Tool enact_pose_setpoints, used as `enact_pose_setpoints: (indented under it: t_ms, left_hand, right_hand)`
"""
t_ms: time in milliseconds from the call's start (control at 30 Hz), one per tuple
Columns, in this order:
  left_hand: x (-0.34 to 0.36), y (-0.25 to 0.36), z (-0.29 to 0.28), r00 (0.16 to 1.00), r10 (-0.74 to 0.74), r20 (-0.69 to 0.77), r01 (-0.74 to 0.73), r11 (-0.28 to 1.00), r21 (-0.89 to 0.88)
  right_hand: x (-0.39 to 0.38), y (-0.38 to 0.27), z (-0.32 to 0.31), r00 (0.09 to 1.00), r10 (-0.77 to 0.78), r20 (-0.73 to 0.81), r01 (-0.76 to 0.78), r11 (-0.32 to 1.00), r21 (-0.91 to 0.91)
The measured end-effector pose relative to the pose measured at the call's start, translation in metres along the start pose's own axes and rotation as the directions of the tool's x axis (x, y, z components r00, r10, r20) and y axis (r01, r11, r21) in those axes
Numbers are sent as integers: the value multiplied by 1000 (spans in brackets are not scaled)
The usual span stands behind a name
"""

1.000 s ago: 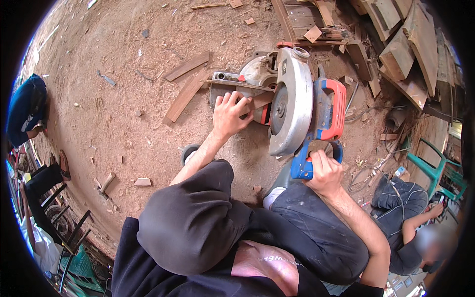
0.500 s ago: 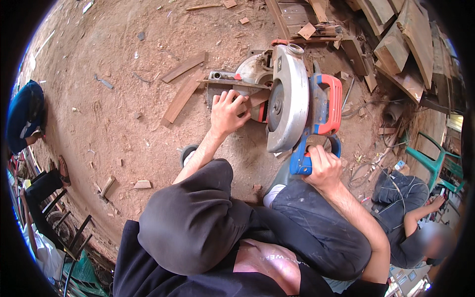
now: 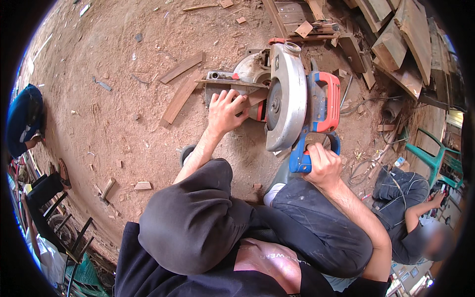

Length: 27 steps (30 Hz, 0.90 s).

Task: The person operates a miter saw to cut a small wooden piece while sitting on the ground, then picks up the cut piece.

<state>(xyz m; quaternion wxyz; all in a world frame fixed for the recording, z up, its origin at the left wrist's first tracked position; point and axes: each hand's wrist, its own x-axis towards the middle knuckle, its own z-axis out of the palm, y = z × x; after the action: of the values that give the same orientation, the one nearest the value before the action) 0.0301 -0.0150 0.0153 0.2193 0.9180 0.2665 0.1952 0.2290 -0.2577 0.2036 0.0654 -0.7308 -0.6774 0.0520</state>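
Note:
A miter saw (image 3: 287, 116) with a silver guard, a red motor grip (image 3: 332, 101) and a blue handle (image 3: 299, 159) stands on the ground before my bent knees. Its round blade sits behind the guard, partly hidden. My left hand (image 3: 226, 110) presses its curled fingers on a brown wood piece (image 3: 256, 97) lying along the saw's metal fence (image 3: 233, 83), left of the blade. My right hand (image 3: 322, 167) is wrapped round the blue handle at the lower right of the saw.
Offcuts (image 3: 180, 96) lie on the dusty ground. A lumber pile (image 3: 396, 47) fills the upper right. Cables (image 3: 358, 168) trail by a green chair (image 3: 430, 153). One person (image 3: 418, 218) crouches at right, another in blue (image 3: 22, 123) at far left. A black chair (image 3: 39, 193) is lower left.
The saw and surroundings appear slightly higher and further left in the picture. Both hands keep their grips.

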Motion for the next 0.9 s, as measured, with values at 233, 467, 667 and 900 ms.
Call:
enact_pose_setpoints:
  t_ms: [233,467,667,900]
  left_hand:
    - [3,-4,-4,1000,21,2,-21,1000,-10]
    - [5,-2,-5,1000,15,0,-15,1000,-27]
    - [4,-2,-5,1000,17,-3,-17,1000,-24]
    - [5,-5,-5,999,31,11,-31,998,-63]
  right_hand:
    - [0,0,2,1000,8,-7,-7,1000,11]
    - [-1,0,1,1000,7,9,-7,1000,2]
    - [-1,0,3,1000,15,15,-15,1000,11]
    - [0,0,1,1000,6,13,-6,1000,15]
